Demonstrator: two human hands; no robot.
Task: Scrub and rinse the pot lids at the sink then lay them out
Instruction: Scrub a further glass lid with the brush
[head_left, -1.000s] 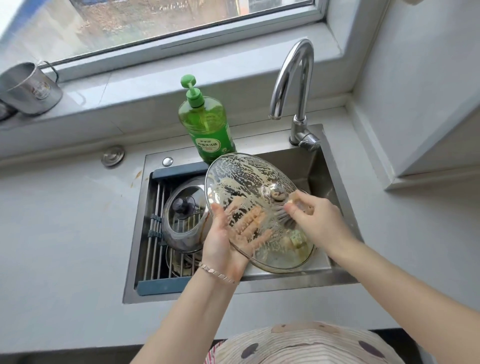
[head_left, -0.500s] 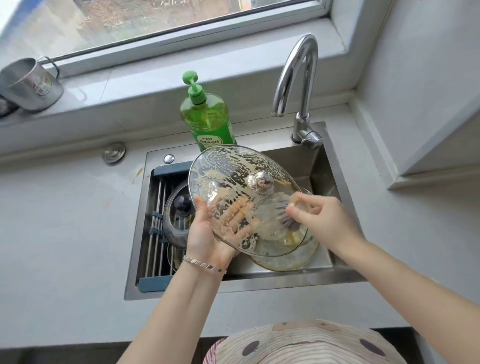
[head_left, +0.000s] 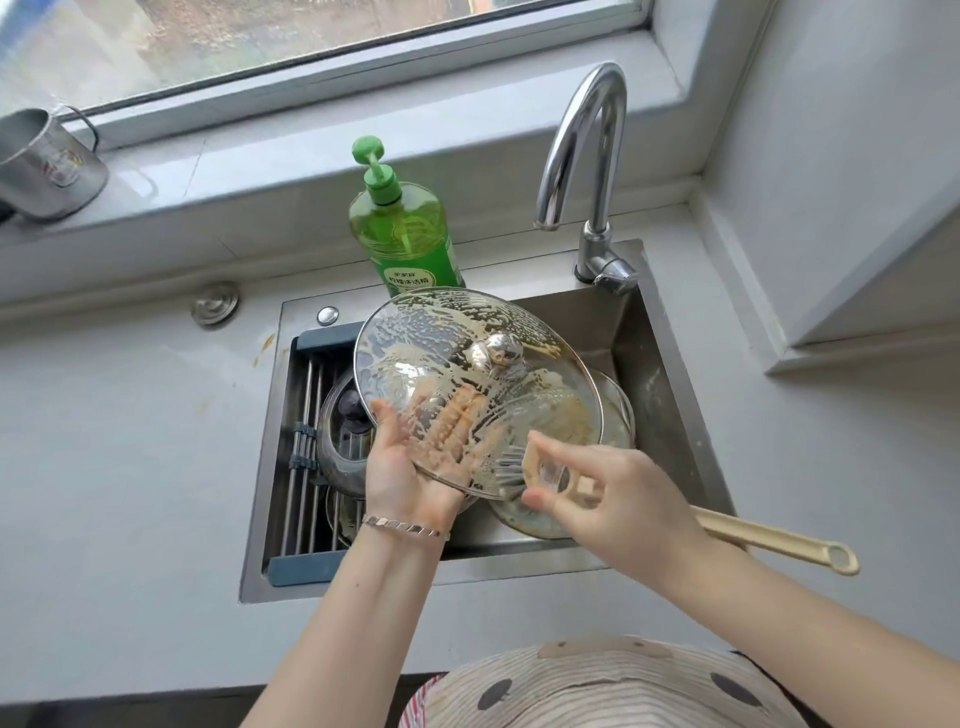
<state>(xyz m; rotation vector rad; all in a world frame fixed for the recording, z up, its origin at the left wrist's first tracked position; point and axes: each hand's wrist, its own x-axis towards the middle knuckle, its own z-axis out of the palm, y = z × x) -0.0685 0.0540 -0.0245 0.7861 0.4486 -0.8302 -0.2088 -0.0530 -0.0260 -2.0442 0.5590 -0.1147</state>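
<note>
Our left hand (head_left: 410, 480) spreads its fingers under the glass lid (head_left: 457, 358), thumb clamping the rim. Our right hand (head_left: 613, 506) pinches the brush (head_left: 769, 540) over the sink (head_left: 657, 364) in the grey tabletop (head_left: 130, 441).

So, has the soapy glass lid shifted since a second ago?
Yes. The soapy glass lid, held by the left hand, has shifted left, away from the faucet, and now overlaps the lid in the rack.

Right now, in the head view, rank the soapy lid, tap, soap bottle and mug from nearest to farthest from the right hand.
1. Soapy lid, just left of the right hand.
2. Tap, straight behind.
3. Soap bottle, back left.
4. Mug, far back left.
</note>
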